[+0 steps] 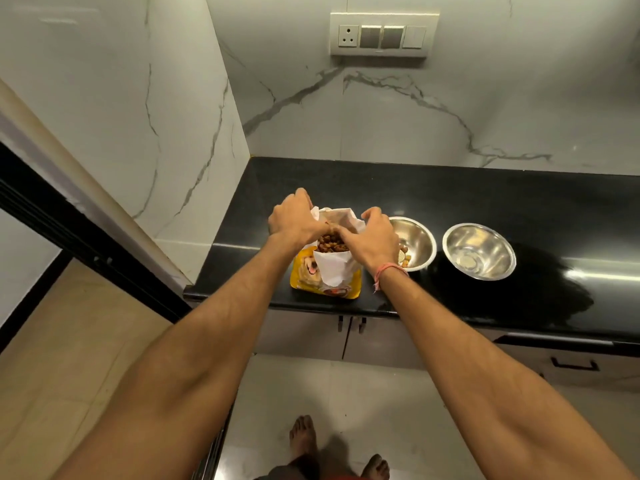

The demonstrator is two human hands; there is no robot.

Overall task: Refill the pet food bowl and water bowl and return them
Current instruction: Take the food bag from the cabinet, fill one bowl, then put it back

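Steel food bowl (417, 242) sits just right of the kibble bag (332, 268); left hand (294, 218) and right hand (372, 237) pinch its open rim.

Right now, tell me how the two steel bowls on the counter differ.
The near bowl sits right beside the open food bag and is partly hidden by the right hand; the far bowl stands apart to the right, in full view. The near bowl holds a few kibble pieces at its bottom; the far bowl shows no kibble. Both are round, shiny steel, upright on the black counter.
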